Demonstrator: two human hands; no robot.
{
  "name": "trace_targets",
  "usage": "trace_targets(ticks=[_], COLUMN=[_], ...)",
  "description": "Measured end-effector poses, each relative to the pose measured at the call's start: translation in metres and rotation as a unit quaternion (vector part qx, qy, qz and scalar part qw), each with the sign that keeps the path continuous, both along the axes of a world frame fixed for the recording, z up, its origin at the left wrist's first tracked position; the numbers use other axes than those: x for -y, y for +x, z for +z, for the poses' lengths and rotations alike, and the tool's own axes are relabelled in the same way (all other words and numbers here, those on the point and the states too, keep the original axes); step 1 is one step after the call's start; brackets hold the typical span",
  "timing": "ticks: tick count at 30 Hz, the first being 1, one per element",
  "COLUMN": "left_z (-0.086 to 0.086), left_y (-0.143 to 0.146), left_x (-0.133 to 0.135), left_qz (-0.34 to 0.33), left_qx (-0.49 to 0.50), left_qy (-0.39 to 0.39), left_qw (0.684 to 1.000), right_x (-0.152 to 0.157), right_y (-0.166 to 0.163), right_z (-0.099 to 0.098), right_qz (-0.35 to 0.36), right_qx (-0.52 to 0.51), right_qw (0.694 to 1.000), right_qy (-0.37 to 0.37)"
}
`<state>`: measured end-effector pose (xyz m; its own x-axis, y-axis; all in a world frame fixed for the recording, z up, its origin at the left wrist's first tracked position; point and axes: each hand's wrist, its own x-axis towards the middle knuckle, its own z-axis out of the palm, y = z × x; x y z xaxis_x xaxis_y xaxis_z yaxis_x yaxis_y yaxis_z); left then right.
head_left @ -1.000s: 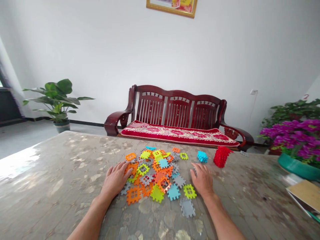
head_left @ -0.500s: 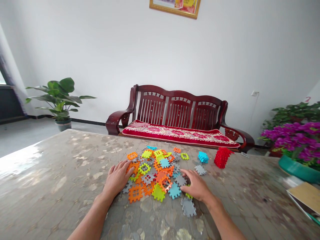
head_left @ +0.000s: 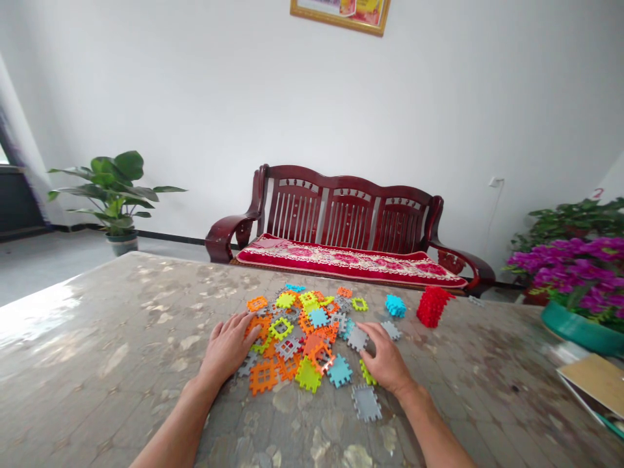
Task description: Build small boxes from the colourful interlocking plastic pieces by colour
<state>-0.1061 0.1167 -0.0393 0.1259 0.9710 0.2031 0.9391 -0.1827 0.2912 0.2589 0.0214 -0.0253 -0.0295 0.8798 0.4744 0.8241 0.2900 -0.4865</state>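
Note:
A heap of toothed interlocking plastic tiles [head_left: 308,374] in orange, lime green, grey and blue lies on the table before me. At the heap's left side my left hand [head_left: 229,348] rests with fingers stretched out, its fingertips touching the orange tiles there. On the right, my right hand [head_left: 385,357] pinches a solid grey tile [head_left: 357,338] between thumb and fingers. A lime tile [head_left: 367,372] lies partly beneath that hand, and another grey tile [head_left: 366,402] lies nearer to me. Just beyond the fingers is one more grey tile [head_left: 391,330].
A stack of red tiles [head_left: 433,307] and a smaller pile of blue tiles [head_left: 395,305] stand at the back right of the patterned table [head_left: 146,338]. A teal flower pot [head_left: 580,330] and a cardboard-coloured item [head_left: 592,383] are at the right edge. A wooden bench [head_left: 348,221] stands behind.
My right hand has closed on the grey tile and shifted it slightly away from me and to the right, uncovering more of the lime tile. My left hand has stayed in place.

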Motion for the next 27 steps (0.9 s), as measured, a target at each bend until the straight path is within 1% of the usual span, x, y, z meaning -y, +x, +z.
trace_targets(ticks=[3, 8, 15, 22, 25, 27], left_z=[0.0, -0.001, -0.005, -0.003, -0.002, -0.002], left_y=[0.0, 0.0, -0.002, -0.001, -0.001, -0.001], left_x=[0.001, 0.0, -0.004, -0.002, -0.001, -0.001], left_qz=[0.001, -0.001, -0.006, -0.004, -0.004, -0.005], left_qx=[0.004, 0.012, 0.013, 0.004, 0.002, 0.003], left_qy=[0.007, 0.009, 0.006, 0.01, 0.009, 0.008], left_qw=[1.0, 1.0, 1.0, 1.0, 1.0, 1.0], right_x=[0.0, -0.003, -0.003, 0.0, -0.001, -0.002], right_y=[0.002, 0.001, -0.002, -0.008, -0.006, -0.002], right_z=[-0.001, -0.001, 0.005, 0.019, 0.021, 0.019], right_qz=[-0.006, -0.021, -0.057, -0.114, -0.123, -0.115], right_qx=[0.022, 0.058, 0.117, 0.169, 0.166, 0.135], right_qw=[1.0, 0.998, 0.985, 0.966, 0.961, 0.965], right_qy=[0.014, -0.004, -0.109, -0.16, -0.184, -0.192])
